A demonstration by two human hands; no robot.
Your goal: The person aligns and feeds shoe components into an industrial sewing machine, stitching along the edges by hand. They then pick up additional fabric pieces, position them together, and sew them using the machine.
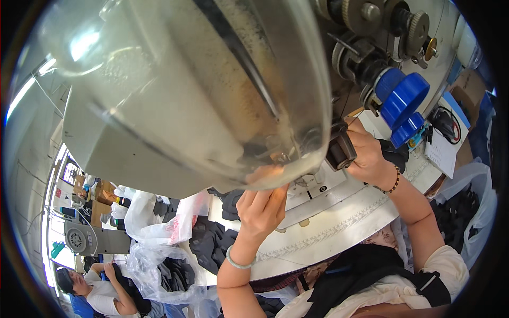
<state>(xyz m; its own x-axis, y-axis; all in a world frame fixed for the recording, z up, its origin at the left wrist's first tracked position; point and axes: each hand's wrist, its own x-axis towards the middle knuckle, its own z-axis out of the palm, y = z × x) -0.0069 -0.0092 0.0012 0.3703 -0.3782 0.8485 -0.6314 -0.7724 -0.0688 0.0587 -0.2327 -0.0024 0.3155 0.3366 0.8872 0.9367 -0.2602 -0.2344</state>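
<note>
A sewing machine (116, 153) with a rounded, see-through cover (212, 95) fills the upper left, close to me. My left hand (262, 209) is at the lower edge of this cover, its fingers bent and drawn together, the tips blurred behind the clear plastic. My right hand (366, 153) is closed beside a dark metal part (340, 148) of the machine, which hides some of its fingers. Whatever either hand pinches is out of sight. Between the hands lies the metal needle plate (318, 188). Dark grey fabric pieces (212, 238) lie left of my left hand.
Blue plastic caps (405, 103) and metal thread-tension knobs (419, 29) jut out at the upper right. Beyond lie a notepad (441, 151) and a black cable (448, 124). Plastic bags (151, 265) of dark pieces flank the white table (328, 233). Another person (106, 291) sits at lower left.
</note>
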